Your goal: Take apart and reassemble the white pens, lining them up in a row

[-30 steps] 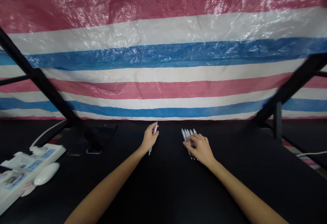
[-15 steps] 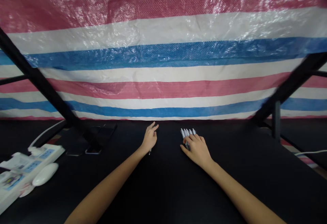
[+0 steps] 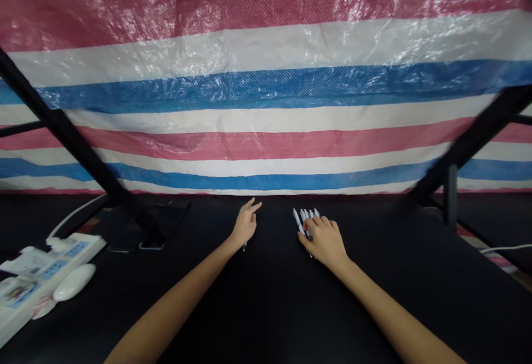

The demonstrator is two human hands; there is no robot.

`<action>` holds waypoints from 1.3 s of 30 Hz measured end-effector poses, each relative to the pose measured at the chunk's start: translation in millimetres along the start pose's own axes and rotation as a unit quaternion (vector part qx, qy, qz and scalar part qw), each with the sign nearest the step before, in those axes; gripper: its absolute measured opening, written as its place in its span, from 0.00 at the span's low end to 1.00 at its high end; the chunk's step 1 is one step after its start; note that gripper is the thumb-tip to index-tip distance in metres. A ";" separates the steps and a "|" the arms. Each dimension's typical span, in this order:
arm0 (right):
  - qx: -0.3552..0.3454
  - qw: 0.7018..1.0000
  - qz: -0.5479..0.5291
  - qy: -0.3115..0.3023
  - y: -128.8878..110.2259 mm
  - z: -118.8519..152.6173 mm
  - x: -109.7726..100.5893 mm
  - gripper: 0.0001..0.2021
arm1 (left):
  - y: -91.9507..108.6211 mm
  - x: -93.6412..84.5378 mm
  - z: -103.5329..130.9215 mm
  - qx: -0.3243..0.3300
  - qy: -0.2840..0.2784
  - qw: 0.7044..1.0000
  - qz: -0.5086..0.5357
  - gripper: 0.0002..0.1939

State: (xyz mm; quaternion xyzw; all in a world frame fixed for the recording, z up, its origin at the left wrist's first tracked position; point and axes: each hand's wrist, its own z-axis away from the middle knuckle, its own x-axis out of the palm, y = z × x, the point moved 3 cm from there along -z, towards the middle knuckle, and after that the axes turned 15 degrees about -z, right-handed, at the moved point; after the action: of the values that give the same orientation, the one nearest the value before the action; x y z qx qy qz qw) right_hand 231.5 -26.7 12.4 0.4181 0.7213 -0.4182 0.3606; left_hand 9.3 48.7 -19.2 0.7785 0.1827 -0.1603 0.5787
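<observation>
Several white pens [image 3: 310,215] lie side by side on the black table [image 3: 266,297], right of centre. My right hand [image 3: 328,241] rests over their lower parts, its fingers bent and thumb at the leftmost pen [image 3: 297,219], which lies slightly apart and slanted. To the left, my left hand [image 3: 244,225] has its index and middle fingers stretched forward and apart. A pen tip [image 3: 244,247] sticks out below this hand; the rest of that pen is hidden under the palm.
At the left lie a white power strip [image 3: 52,270], a white oval object [image 3: 75,282] and dark flat devices [image 3: 152,242]. Slanting black bars [image 3: 83,142] stand on both sides, before a striped sheet [image 3: 266,145].
My right hand has shifted slightly to the right. The leftmost pen has separated from the others and slants more. My left hand's fingers have spread a little.
</observation>
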 end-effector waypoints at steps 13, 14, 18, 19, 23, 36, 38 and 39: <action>0.043 0.999 -0.027 -0.013 -0.9 -2.1 0.4 0.10 | 8.3 -1.7 0.5 0.088 0.004 0.975 -0.205 0.19; 0.042 0.999 -0.031 -0.013 -1.1 -2.1 0.6 0.10 | 9.3 -2.5 1.0 0.094 0.010 0.975 -0.203 0.18; 0.052 0.996 -0.067 -0.015 0.4 -2.7 2.1 0.09 | 13.9 -4.5 2.9 0.110 0.020 0.975 -0.192 0.16; 0.061 0.994 -0.084 -0.016 1.6 -3.1 2.2 0.10 | 15.2 -4.9 3.3 0.113 0.021 0.975 -0.189 0.15; 0.085 0.981 -0.176 -0.009 7.2 -4.8 0.6 0.10 | 20.0 -6.3 4.4 0.128 0.021 0.976 -0.174 0.14; 0.021 0.955 -0.292 0.051 6.6 -2.0 -4.1 0.14 | 30.7 -2.6 8.5 0.164 -0.038 0.984 -0.059 0.19; 0.011 0.953 -0.298 0.053 6.9 -1.4 -3.0 0.15 | 32.8 -2.1 9.8 0.173 -0.048 0.982 -0.051 0.17; 0.006 0.952 -0.301 0.054 7.3 -1.2 -2.5 0.15 | 33.9 -2.0 10.5 0.181 -0.054 0.981 -0.052 0.15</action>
State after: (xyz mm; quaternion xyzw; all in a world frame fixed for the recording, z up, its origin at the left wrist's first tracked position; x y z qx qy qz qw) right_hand 238.8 -24.2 12.9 0.2055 0.8295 -0.4887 0.1756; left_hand 23.1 29.6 7.4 0.8499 0.1597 -0.2619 0.4284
